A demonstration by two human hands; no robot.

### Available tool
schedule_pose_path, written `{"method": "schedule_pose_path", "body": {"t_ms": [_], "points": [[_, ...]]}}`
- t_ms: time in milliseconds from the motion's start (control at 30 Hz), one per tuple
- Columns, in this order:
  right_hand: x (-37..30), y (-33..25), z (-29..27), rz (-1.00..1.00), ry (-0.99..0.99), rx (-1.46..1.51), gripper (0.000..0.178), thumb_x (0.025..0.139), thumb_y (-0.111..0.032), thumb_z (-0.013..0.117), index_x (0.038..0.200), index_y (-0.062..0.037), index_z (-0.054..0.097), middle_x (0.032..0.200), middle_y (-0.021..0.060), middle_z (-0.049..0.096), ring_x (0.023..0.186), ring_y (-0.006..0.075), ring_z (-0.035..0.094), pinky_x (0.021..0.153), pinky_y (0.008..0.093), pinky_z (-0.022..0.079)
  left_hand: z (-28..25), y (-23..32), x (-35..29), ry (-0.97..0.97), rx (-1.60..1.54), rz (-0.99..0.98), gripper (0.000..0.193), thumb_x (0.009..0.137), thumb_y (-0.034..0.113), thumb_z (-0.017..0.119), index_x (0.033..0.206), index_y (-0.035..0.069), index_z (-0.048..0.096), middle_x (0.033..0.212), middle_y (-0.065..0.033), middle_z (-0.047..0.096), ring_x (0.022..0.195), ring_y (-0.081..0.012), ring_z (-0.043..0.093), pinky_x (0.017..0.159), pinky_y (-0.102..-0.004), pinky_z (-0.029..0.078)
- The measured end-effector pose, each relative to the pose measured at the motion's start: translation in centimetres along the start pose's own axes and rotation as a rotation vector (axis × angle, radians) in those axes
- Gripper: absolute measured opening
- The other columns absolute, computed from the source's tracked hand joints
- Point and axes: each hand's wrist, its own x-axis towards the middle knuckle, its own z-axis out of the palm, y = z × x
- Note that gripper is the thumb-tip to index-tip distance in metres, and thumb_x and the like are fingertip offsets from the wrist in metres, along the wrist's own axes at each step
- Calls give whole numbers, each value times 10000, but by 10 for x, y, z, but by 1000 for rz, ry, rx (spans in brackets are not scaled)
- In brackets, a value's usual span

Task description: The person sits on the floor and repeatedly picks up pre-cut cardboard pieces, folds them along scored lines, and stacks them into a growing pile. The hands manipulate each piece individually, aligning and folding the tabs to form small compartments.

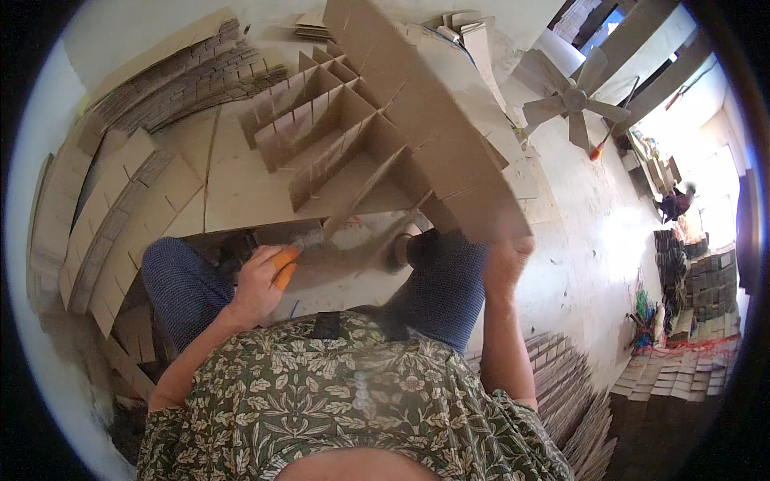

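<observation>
A cardboard divider grid (pixel 337 132) of interlocked slotted strips stands tilted at the table's near edge. One long, wide cardboard strip (pixel 425 120) runs along its right side, slanting from the far edge down toward me. My right hand (pixel 507 260) grips the near end of that strip, its fingers partly hidden by the board. Above my left thigh is my left hand (pixel 266 280), apart from the grid, with fingers curled together and nothing visible in them. Two of its fingers wear orange finger covers (pixel 284 266).
Slotted cardboard strips (pixel 192 76) lie stacked at the table's far left, more strips (pixel 120 216) nearer. Right of the table stands a fan (pixel 573 99). Bundled cardboard (pixel 553 385) lies by my right side. A person (pixel 675 204) is far off among stacks (pixel 710 284).
</observation>
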Motion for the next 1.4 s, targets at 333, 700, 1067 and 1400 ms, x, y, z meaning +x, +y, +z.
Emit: {"method": "schedule_pose_path", "body": {"t_ms": [333,700,1067,1400], "points": [[2,-13,13,-68,-4,-133,136,885,-97,646,945,20,681,805,7,654,783,83,539,696,262,455,11,-5,-7,-289,-52,-160,231,837,134,639,1020,-5,662,933,-177,650,803,-354,624,698,-388,497],[10,1,28,-171,-100,-124,114,858,-37,641,953,17,675,753,55,645,735,72,532,668,263,453,30,5,3,-465,-98,-16,276,867,249,636,1068,62,641,895,-149,653,814,-324,636,680,-388,502],[11,3,47,-164,-91,-101,139,809,52,634,937,14,673,785,112,676,736,105,588,645,251,461,33,-8,-9,-430,-53,-20,252,881,241,606,1086,102,654,915,-137,664,817,-314,636,667,-397,500],[19,4,45,-211,-282,-334,89,836,8,646,919,6,676,723,87,631,701,75,525,613,260,437,30,-11,-9,-417,-112,-24,248,889,236,595,1079,85,646,901,-136,657,807,-332,626,674,-415,493]]}}
